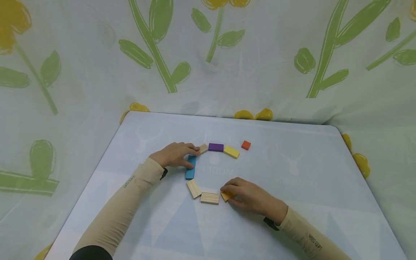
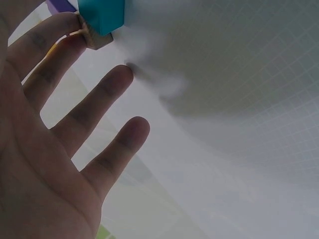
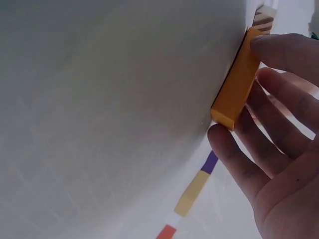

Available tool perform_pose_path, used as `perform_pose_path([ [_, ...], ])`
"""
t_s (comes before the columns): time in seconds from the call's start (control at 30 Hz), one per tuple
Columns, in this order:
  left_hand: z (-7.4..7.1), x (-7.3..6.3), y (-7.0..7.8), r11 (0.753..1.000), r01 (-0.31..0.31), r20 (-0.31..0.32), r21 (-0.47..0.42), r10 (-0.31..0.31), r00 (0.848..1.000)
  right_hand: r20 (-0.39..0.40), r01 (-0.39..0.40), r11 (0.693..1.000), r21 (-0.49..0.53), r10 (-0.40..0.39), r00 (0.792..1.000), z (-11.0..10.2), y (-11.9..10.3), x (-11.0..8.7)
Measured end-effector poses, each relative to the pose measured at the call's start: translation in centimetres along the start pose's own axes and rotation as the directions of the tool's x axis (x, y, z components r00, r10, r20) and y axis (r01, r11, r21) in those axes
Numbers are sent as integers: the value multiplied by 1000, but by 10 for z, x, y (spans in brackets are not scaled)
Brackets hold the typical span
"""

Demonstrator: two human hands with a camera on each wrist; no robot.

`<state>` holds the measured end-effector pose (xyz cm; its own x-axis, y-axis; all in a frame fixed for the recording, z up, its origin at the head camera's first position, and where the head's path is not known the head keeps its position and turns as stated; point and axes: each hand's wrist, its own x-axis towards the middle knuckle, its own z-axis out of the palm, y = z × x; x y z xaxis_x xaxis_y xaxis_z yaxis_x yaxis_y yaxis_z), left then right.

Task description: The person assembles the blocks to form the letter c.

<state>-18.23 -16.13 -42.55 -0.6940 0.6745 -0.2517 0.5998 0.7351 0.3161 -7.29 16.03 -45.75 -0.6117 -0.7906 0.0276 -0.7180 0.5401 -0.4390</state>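
Small rectangular blocks lie in a curved line on the table. My left hand [image 1: 177, 153] reaches over the upper left of the curve with fingers spread. Two of its fingertips touch a small plain wooden block [image 2: 97, 40], and its thumb rests by the blue block [image 1: 190, 172]. At the lower end, my right hand [image 1: 251, 198] holds an orange block [image 3: 237, 82] between thumb and fingers; from above, the fingers cover most of it. Left of that block lie a grooved wooden block [image 1: 209, 198] and a slanted wooden block [image 1: 194, 189].
Along the top of the curve, a purple block [image 1: 216, 147] meets a yellow block [image 1: 231, 152]. A red-orange block [image 1: 246, 145] sits apart to their right. The pale patterned table [image 1: 292, 151] backs onto a flower-printed curtain [image 1: 253, 79].
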Motion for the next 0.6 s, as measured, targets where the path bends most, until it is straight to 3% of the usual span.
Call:
perform_pose_path([
  [0.6,0,-1,2,1000,11,4,11,-11,1000,2,49,998,-40,-49,999,4,-3,4],
])
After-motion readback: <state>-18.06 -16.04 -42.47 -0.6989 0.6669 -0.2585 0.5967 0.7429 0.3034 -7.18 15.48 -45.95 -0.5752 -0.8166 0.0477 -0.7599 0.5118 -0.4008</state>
